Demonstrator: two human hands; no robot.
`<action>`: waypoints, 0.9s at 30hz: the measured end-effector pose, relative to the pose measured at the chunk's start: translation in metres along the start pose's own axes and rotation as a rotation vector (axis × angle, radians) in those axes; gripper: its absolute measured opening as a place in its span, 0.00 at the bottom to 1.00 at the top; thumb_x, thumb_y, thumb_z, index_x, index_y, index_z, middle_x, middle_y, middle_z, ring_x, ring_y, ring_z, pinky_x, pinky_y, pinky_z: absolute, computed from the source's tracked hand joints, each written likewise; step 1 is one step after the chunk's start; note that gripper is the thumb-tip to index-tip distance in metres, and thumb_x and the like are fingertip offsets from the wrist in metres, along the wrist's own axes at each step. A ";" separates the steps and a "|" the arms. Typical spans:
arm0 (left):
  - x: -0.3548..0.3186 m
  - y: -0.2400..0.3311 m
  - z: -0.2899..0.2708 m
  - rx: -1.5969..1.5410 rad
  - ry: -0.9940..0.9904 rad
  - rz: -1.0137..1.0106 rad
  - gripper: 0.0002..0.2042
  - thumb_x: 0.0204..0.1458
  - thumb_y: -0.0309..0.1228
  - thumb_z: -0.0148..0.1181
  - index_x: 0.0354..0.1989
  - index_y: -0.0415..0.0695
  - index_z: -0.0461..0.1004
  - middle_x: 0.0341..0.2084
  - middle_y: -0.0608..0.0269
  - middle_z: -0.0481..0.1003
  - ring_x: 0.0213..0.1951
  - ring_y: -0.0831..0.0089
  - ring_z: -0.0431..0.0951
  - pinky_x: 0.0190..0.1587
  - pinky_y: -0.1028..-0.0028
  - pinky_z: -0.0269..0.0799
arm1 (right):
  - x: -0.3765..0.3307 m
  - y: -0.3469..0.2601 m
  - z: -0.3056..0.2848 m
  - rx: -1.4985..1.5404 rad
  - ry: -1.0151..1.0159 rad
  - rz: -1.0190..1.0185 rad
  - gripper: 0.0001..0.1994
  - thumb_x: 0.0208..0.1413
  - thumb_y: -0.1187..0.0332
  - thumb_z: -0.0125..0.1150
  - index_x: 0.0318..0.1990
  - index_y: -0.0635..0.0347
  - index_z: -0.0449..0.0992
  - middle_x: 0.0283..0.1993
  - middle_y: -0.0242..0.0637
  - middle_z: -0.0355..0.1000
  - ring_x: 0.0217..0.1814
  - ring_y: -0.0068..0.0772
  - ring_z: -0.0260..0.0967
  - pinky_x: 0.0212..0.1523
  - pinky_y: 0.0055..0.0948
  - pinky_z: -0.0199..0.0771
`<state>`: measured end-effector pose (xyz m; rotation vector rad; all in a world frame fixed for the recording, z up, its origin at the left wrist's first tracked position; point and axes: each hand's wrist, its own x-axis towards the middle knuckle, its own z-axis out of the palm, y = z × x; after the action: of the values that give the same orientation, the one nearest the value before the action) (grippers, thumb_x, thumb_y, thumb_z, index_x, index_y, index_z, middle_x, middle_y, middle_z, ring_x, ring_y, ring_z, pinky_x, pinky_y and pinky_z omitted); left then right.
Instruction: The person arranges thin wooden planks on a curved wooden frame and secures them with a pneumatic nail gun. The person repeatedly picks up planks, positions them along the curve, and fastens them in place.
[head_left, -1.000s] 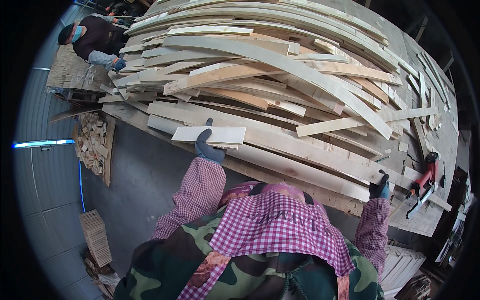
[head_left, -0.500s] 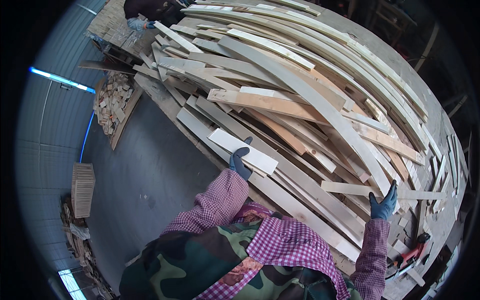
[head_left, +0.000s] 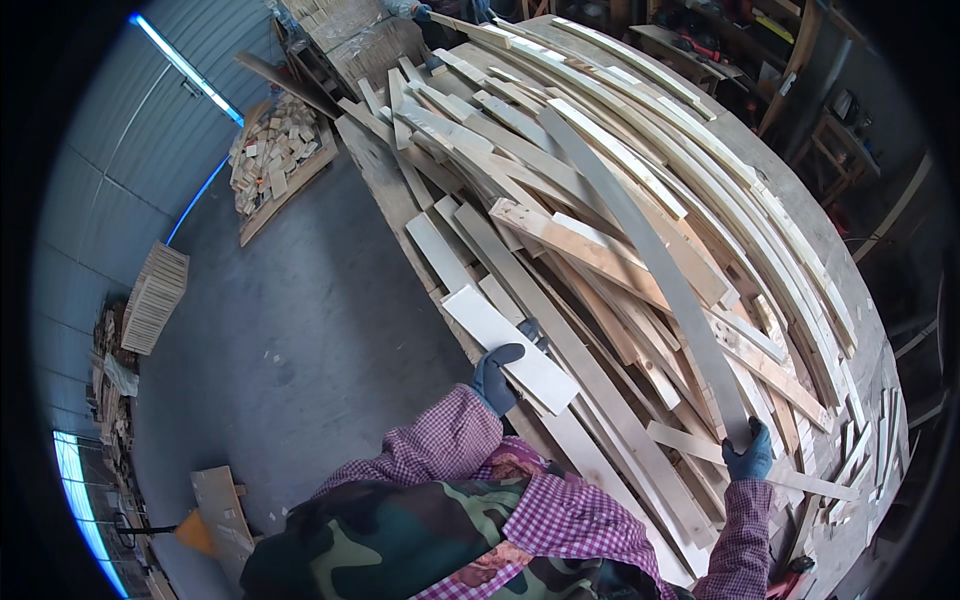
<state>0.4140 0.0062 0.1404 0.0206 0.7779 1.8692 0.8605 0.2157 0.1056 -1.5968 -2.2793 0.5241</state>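
Nearest: two checked sleeves (head_left: 450, 430), each leading to one gloved hand. Left hand (head_left: 496, 378) clamped around one short board (head_left: 540, 376), thumb across its upper face, fingers at the far edge; whether a second piece lies beneath cannot be told. Short board: white, flat, smooth-looking, square-ended, slanting above the front edge of the heap. Right hand (head_left: 750, 455) closed on the near end of one long board (head_left: 655, 265), pinching it between thumb and fingers. Long board: pale grey, narrow, bowed in this view, lying diagonally over the others. Beyond: one heap of boards (head_left: 580, 245), cream to orange-tan, too overlapped to count, on one grey surface (head_left: 868, 325). Farther left, on the floor (head_left: 300, 300): one pile of small offcuts (head_left: 272, 155), one bundle of slats (head_left: 156, 297). Farthest: one co-worker's gloved hand (head_left: 421, 13) at a board's end.
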 end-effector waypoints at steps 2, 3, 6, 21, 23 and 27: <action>0.003 -0.009 0.007 -0.040 -0.085 -0.012 0.33 0.43 0.28 0.52 0.63 0.39 0.56 0.62 0.55 0.58 0.63 0.54 0.57 0.63 0.58 0.56 | -0.022 -0.051 -0.025 -0.065 0.009 -0.118 0.38 0.35 0.68 0.70 0.58 0.59 0.61 0.53 0.44 0.68 0.54 0.43 0.68 0.54 0.36 0.69; 0.001 -0.007 0.015 -0.015 -0.113 -0.021 0.33 0.43 0.28 0.52 0.63 0.39 0.56 0.62 0.56 0.59 0.63 0.57 0.58 0.64 0.60 0.55 | -0.034 -0.076 -0.033 -0.054 -0.016 -0.124 0.38 0.35 0.69 0.70 0.59 0.59 0.60 0.53 0.44 0.69 0.54 0.43 0.68 0.54 0.36 0.69; -0.011 0.005 0.042 0.047 -0.203 -0.063 0.33 0.44 0.28 0.51 0.64 0.39 0.56 0.62 0.58 0.59 0.62 0.59 0.59 0.64 0.61 0.55 | -0.073 -0.118 -0.042 0.372 -0.106 0.060 0.35 0.38 0.74 0.67 0.58 0.61 0.61 0.54 0.43 0.67 0.56 0.38 0.66 0.57 0.34 0.65; 0.021 0.065 0.002 0.132 -0.049 0.442 0.13 0.50 0.31 0.50 0.41 0.37 0.71 0.40 0.50 0.74 0.44 0.58 0.76 0.50 0.62 0.74 | -0.231 -0.111 -0.074 0.036 -0.232 -0.105 0.36 0.29 0.65 0.70 0.53 0.66 0.69 0.39 0.47 0.74 0.41 0.46 0.74 0.45 0.35 0.73; 0.005 0.074 -0.012 0.128 0.036 0.361 0.13 0.48 0.31 0.55 0.41 0.40 0.71 0.38 0.54 0.74 0.43 0.61 0.76 0.49 0.65 0.74 | -0.235 -0.120 -0.081 -0.086 -0.323 -0.019 0.35 0.29 0.64 0.71 0.52 0.64 0.70 0.36 0.45 0.74 0.38 0.45 0.74 0.43 0.36 0.74; -0.027 0.070 -0.029 0.213 0.178 0.237 0.11 0.50 0.33 0.56 0.39 0.40 0.74 0.34 0.59 0.75 0.39 0.67 0.77 0.46 0.68 0.73 | -0.260 -0.101 -0.066 -0.162 -0.202 -0.233 0.37 0.29 0.58 0.72 0.55 0.54 0.69 0.28 0.38 0.68 0.30 0.40 0.69 0.32 0.37 0.70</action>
<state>0.3574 -0.0467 0.1632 0.0854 1.1371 2.0207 0.8927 -0.0532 0.1999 -1.3739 -2.6764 0.4699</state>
